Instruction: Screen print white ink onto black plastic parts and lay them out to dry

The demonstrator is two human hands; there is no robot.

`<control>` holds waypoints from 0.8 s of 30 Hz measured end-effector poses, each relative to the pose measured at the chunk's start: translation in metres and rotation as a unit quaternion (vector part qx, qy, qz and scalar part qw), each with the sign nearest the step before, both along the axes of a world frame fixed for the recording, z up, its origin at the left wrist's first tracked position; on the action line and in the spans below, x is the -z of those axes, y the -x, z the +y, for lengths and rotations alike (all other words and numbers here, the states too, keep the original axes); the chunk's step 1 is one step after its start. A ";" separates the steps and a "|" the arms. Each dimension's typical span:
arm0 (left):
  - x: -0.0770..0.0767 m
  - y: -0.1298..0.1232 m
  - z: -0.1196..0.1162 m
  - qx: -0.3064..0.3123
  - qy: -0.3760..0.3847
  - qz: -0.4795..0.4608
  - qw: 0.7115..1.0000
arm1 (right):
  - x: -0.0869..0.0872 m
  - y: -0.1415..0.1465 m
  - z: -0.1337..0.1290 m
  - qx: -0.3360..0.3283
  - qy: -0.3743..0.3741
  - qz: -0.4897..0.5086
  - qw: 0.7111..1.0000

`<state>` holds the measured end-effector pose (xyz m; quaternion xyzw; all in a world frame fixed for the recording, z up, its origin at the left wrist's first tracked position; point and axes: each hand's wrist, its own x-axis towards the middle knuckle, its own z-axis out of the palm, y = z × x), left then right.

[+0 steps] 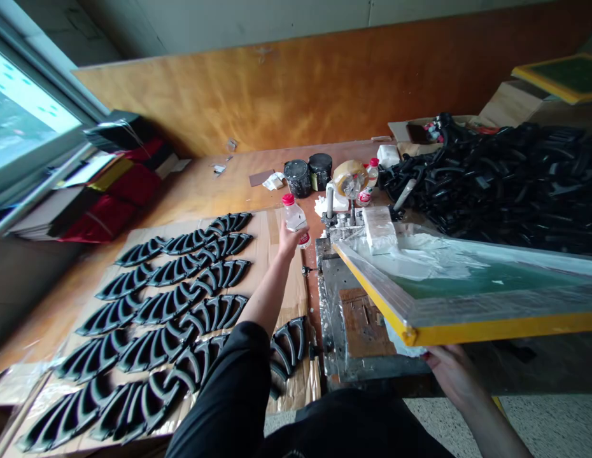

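Observation:
My left hand (290, 238) is wrapped round a clear plastic bottle (292, 213) with a red cap, held upright near the cardboard's right edge. At the right, my right hand (444, 364) is under the front edge of a screen frame (468, 334) with yellow edging, its fingers on a pale crumpled cloth or paper (403, 340). White paste (429, 254) lies on the green mesh. The frame is tilted up above a metal base plate (334, 305). Part of my right hand's fingers is hidden by the frame and the cloth.
Rows of black curved parts (162, 299) cover the cardboard (272, 286) at the left. Behind stand two black tins (297, 178), a tape roll (351, 178) and another red-capped bottle (368, 182). A large heap of black parts (506, 178) is at the right. Folders (109, 197) lie by the window.

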<state>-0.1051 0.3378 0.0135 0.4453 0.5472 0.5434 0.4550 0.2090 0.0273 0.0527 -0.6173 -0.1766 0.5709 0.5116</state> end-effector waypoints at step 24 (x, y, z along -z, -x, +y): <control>0.035 0.035 -0.273 -0.041 0.115 0.491 0.863 | 0.020 0.013 0.032 -0.096 -0.043 -0.113 0.988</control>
